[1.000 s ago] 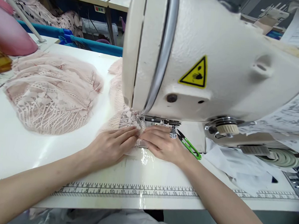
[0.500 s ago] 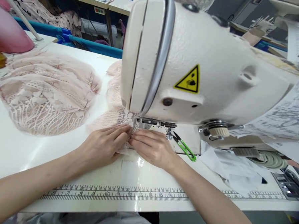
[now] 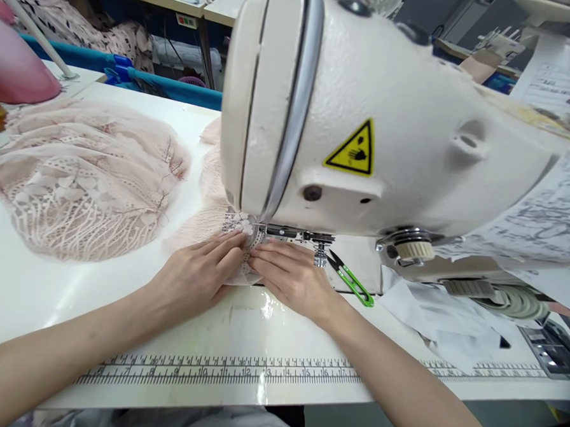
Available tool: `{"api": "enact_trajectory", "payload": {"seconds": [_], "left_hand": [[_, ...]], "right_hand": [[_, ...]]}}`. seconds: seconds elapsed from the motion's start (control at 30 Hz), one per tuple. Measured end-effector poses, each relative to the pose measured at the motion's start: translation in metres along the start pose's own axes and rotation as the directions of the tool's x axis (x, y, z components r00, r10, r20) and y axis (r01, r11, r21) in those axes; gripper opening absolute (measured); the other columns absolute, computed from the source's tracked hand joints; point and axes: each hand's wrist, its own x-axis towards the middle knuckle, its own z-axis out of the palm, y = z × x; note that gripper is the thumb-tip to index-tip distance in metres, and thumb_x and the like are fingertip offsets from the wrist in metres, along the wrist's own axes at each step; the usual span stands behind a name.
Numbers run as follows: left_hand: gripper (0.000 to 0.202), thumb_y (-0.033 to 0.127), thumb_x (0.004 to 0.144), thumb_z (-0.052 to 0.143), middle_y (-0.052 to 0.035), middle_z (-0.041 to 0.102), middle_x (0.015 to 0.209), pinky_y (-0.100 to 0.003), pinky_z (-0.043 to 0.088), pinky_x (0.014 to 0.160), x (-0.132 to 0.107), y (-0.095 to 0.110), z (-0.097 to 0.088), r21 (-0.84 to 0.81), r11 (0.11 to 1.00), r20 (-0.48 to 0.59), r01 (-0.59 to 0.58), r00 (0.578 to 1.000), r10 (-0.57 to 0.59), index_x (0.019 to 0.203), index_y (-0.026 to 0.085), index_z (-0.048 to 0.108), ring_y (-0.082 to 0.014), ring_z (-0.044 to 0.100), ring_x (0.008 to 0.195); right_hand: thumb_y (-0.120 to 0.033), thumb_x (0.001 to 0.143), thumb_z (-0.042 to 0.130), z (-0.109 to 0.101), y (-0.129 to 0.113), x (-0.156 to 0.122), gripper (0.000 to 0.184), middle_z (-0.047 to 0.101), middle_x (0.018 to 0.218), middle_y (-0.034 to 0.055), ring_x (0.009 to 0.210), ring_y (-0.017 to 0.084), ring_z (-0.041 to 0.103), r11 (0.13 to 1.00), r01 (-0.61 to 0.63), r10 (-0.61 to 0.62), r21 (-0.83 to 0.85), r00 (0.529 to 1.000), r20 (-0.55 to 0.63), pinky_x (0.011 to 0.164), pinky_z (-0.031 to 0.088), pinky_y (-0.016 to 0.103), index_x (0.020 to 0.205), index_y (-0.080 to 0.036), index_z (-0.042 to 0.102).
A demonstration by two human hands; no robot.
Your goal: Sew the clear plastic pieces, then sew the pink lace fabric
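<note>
Pale pink lace fabric [image 3: 199, 229] runs beneath the head of a white sewing machine [image 3: 390, 117], at the presser foot [image 3: 263, 227]. My left hand [image 3: 200, 266] lies on the lace with its fingers stretched forward, pressing it down just left of the foot. Close by on the right, my right hand [image 3: 295, 276] rests with straight fingers side by side, fingertips on the lace edge. Both thumbs are mostly hidden under the hands. A small stretch of lace shows between the two hands. Green thread snips [image 3: 355, 284] lie right of my right hand.
A heap of pink lace [image 3: 90, 184] lies on the left of the white table. A printed ruler [image 3: 224, 369] runs along the front edge. White cloth scraps [image 3: 445, 314] and a dark tray [image 3: 552, 352] sit at the right. A pink rounded object [image 3: 23, 59] stands at far left.
My fingertips have drawn slightly apart, and the lace between them lies flatter. The view has shifted a little, so the machine appears farther left.
</note>
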Motion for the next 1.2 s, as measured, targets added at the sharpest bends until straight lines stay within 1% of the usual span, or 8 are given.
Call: {"api": "enact_trajectory", "payload": {"seconds": [0.13,0.27,0.37,0.5,0.7,0.87,1.03,1.2], "left_hand": [[0.017,0.014,0.089,0.046,-0.0183,0.065,0.124,-0.036,0.057,0.093,0.001,0.001,0.000,0.029,1.000,0.016,0.008,1.000,-0.009,0.100,0.009,0.060,-0.0263,0.066,0.111],[0.032,0.017,0.091,0.045,-0.0167,0.063,0.129,-0.036,0.055,0.095,0.001,0.001,0.001,0.061,0.998,0.018,-0.004,1.000,0.003,0.118,0.004,0.058,-0.0268,0.062,0.117],[0.040,0.020,0.092,0.044,-0.0126,0.062,0.132,-0.038,0.055,0.095,0.000,0.000,0.002,0.067,0.998,0.022,-0.015,1.000,0.013,0.128,0.005,0.056,-0.0270,0.059,0.121],[0.042,0.026,0.094,0.043,-0.0098,0.060,0.133,-0.040,0.055,0.095,-0.001,-0.002,0.004,0.073,0.996,0.040,-0.043,0.998,0.040,0.130,0.008,0.058,-0.0284,0.058,0.122],[0.045,0.028,0.095,0.041,-0.0101,0.058,0.136,-0.042,0.055,0.096,0.000,-0.002,0.004,0.086,0.994,0.061,-0.069,0.996,0.064,0.132,0.009,0.057,-0.0294,0.058,0.123],[0.045,0.026,0.094,0.041,-0.0115,0.057,0.136,-0.044,0.055,0.095,0.000,-0.003,0.005,0.076,0.995,0.072,-0.064,0.996,0.059,0.134,0.010,0.055,-0.0315,0.056,0.125],[0.045,0.025,0.094,0.043,-0.0107,0.055,0.139,-0.045,0.052,0.101,0.000,-0.004,0.007,-0.003,1.000,0.084,-0.018,0.996,0.018,0.137,0.012,0.053,-0.0314,0.051,0.130],[0.044,0.026,0.096,0.044,-0.0112,0.052,0.142,-0.047,0.047,0.107,0.000,-0.005,0.010,-0.040,0.999,0.097,0.015,0.995,-0.011,0.138,0.013,0.051,-0.0311,0.047,0.134]], "right_hand": [[-0.014,0.095,0.051,0.000,0.004,0.000,0.018,0.075,0.104,0.0018,0.096,0.013,0.069,1.000,0.024,-0.024,-0.006,1.000,-0.009,0.095,0.055,0.030,0.095,-0.017,0.069],[-0.015,0.095,0.051,-0.001,0.008,0.000,0.018,0.074,0.106,0.0037,0.100,0.016,0.068,1.000,0.025,-0.025,-0.009,1.000,0.016,0.094,0.056,0.031,0.097,-0.017,0.069],[-0.015,0.095,0.050,-0.002,0.009,-0.001,0.019,0.073,0.110,0.0048,0.105,0.017,0.067,1.000,-0.002,0.002,-0.017,0.999,0.054,0.093,0.056,0.033,0.100,-0.017,0.068],[-0.015,0.096,0.048,-0.004,0.011,-0.002,0.021,0.073,0.110,0.0039,0.106,0.017,0.066,0.999,-0.040,0.041,-0.022,0.996,0.076,0.091,0.056,0.032,0.102,-0.018,0.068],[-0.013,0.095,0.049,-0.006,0.010,-0.003,0.022,0.073,0.110,0.0025,0.099,0.016,0.068,0.996,-0.069,0.068,-0.062,0.998,-0.005,0.078,0.056,0.028,0.100,-0.017,0.069],[-0.014,0.093,0.051,-0.009,0.005,-0.002,0.020,0.074,0.108,-0.0006,0.090,0.015,0.068,0.975,-0.184,0.184,-0.124,0.983,-0.013,0.079,0.053,0.030,0.098,-0.021,0.070],[-0.014,0.093,0.050,-0.009,0.008,0.000,0.020,0.074,0.107,0.0014,0.089,0.016,0.069,0.983,-0.156,0.159,-0.094,0.987,0.023,0.074,0.052,0.030,0.098,-0.019,0.069],[-0.013,0.094,0.048,-0.007,0.013,0.000,0.022,0.074,0.107,0.0040,0.090,0.017,0.069,0.984,-0.169,0.172,-0.063,0.984,0.040,0.079,0.054,0.031,0.099,-0.019,0.069]]}}
